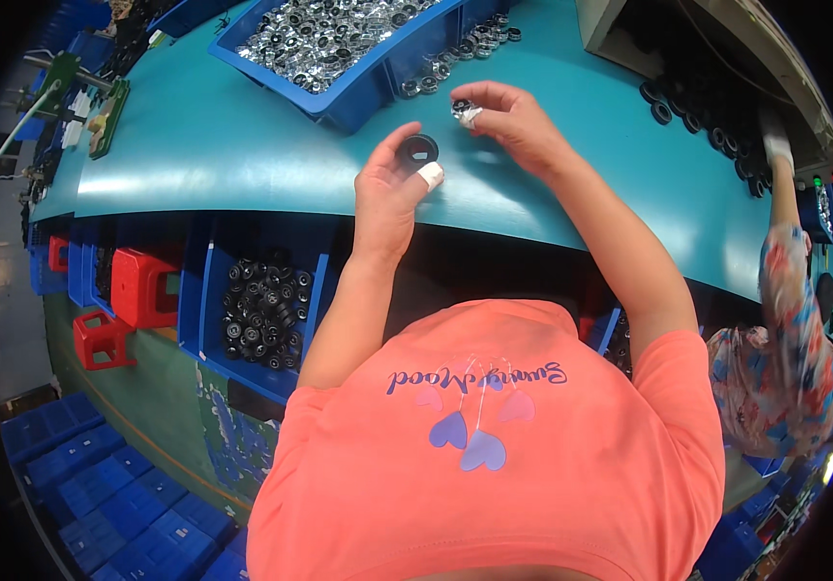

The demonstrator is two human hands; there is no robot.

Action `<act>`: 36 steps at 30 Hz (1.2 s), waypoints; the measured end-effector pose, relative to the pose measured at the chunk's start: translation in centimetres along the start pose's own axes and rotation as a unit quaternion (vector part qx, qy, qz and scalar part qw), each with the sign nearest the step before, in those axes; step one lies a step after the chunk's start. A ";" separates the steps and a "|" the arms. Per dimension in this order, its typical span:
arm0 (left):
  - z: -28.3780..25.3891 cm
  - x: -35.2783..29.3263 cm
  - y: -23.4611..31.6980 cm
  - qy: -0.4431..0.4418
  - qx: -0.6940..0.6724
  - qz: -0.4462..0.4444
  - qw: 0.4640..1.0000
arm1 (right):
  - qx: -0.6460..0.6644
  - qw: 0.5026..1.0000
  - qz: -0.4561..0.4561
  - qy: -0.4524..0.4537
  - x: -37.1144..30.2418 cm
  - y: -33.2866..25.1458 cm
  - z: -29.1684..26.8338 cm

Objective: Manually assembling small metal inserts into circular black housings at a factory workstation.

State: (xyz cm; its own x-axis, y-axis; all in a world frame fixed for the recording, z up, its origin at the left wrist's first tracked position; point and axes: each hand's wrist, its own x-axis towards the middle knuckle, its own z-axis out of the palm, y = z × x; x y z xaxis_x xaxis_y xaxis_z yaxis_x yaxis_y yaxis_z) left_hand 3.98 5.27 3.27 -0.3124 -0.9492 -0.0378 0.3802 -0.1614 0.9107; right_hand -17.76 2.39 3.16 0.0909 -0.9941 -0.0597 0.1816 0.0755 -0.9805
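My left hand (385,201) grips a black ring like a small toy tyre (419,140) between thumb and fingers, just above the near part of the table. A little farther off and to the right, my right hand (525,128) pinches a small shiny silver and black wheel hub (461,108). The two parts are apart. Both thumbs have white wrapping. Just beyond my hands stands a blue bin (363,108) heaped with similar silver hubs (315,44). Several loose hubs (479,44) lie on the table along its right side.
Black rings (716,137) lie at the right by a box-like housing (620,34), where a co-worker's arm (782,184) reaches in. A green metal fixture (109,118) stands left. Below the teal table (194,165) are a bin of black wheels (266,310) and red stools (145,289).
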 end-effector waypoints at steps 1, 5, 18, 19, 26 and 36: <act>0.1 0.0 0.0 -0.001 0.002 0.001 1.000 | 0.014 1.000 0.007 -0.013 -0.2 0.0 0.2; -0.1 0.1 0.1 -0.020 -0.046 -0.015 0.999 | 0.088 0.995 0.019 -0.036 -1.0 1.2 0.5; -1.9 0.8 -1.4 -0.089 -0.317 -0.131 0.935 | 0.137 0.988 0.035 -0.054 -1.5 1.1 0.3; -2.1 0.8 -1.6 -0.100 -0.318 -0.134 0.933 | 0.136 0.989 0.034 -0.055 -1.5 1.1 0.4; -2.2 0.9 -1.8 -0.104 -0.321 -0.152 0.929 | 0.130 0.989 0.043 -0.049 -1.4 1.1 0.4; -2.4 1.0 -2.3 -0.130 -0.313 -0.142 0.930 | 0.140 0.988 0.034 -0.062 -1.6 0.7 0.5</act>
State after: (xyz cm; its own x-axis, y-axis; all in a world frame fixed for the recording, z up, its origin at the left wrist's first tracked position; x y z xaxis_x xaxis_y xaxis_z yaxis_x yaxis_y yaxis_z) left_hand 4.89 4.06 0.18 -0.6461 -0.7604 -0.0659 0.6573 -0.5981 0.4585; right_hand -17.34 4.09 2.69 0.2277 -0.9702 -0.0826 0.4333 0.1769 -0.8837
